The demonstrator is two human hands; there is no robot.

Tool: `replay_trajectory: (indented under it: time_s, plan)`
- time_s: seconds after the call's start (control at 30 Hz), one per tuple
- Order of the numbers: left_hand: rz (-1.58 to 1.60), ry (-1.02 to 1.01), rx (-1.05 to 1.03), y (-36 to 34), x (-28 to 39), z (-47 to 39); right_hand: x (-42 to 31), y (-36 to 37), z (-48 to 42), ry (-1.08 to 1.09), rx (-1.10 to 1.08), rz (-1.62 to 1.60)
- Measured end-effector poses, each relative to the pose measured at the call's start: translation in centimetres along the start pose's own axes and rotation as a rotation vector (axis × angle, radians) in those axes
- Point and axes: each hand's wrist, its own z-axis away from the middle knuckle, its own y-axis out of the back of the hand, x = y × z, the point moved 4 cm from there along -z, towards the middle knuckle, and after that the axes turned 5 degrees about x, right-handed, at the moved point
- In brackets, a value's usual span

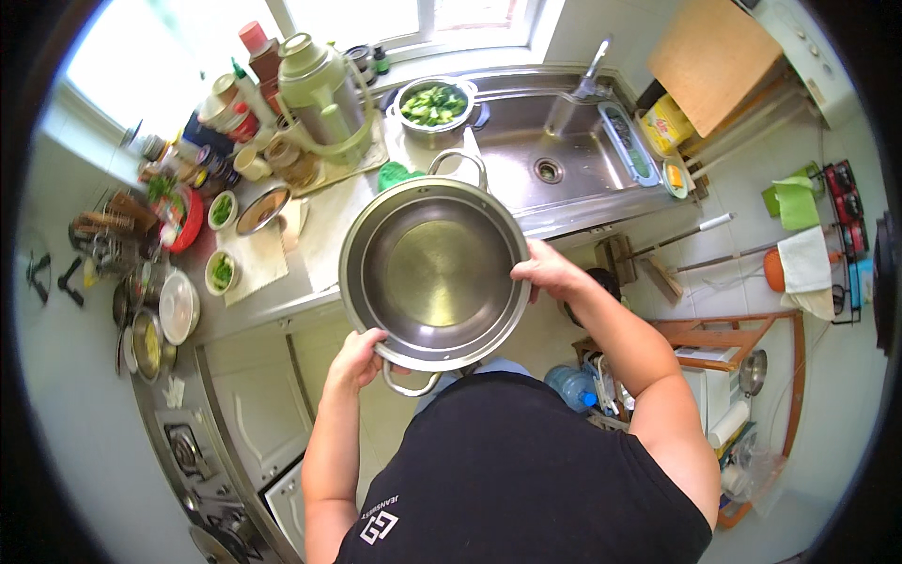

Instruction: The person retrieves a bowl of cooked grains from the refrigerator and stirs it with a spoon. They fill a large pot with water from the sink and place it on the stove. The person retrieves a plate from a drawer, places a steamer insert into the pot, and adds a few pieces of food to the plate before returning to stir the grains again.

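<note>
A wide stainless steel pot [433, 271] with two loop handles is held up in front of my body, its open top facing the camera; its inside looks bare. My left hand [363, 358] grips the rim beside the near handle. On the right side of the rim, my right hand [550, 271] has its thumb on top and its fingers beneath. Beyond the pot's far handle, a green cloth [398, 175] lies on the counter. A steel pot of cut green vegetables [435, 106] stands between the cloth and the sink.
The steel sink [521, 176] with its faucet [588, 81] lies at the back right. A large thermos [320, 92] and bottles crowd the back left. Small bowls of chopped greens [222, 273] stand left, above a gas stove [184, 448]. A water jug [571, 388] sits low at right.
</note>
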Motion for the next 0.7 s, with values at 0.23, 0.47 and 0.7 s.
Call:
replay_trajectory:
  time_s: [0.23,0.47,0.7]
  plan:
    - [-0.034,0.183,-0.259,-15.3,5.4,-8.4,-3.2,15.8,-2.9,0.082,0.312,0.054]
    - [0.016,0.236,-0.219,-28.2,8.5,-18.2,-3.6,32.4,-12.6,0.063,0.38,-0.042]
    - [0.01,0.141,-0.019,-38.3,11.4,-27.0,-2.3,49.7,-28.4,0.062,0.855,0.229]
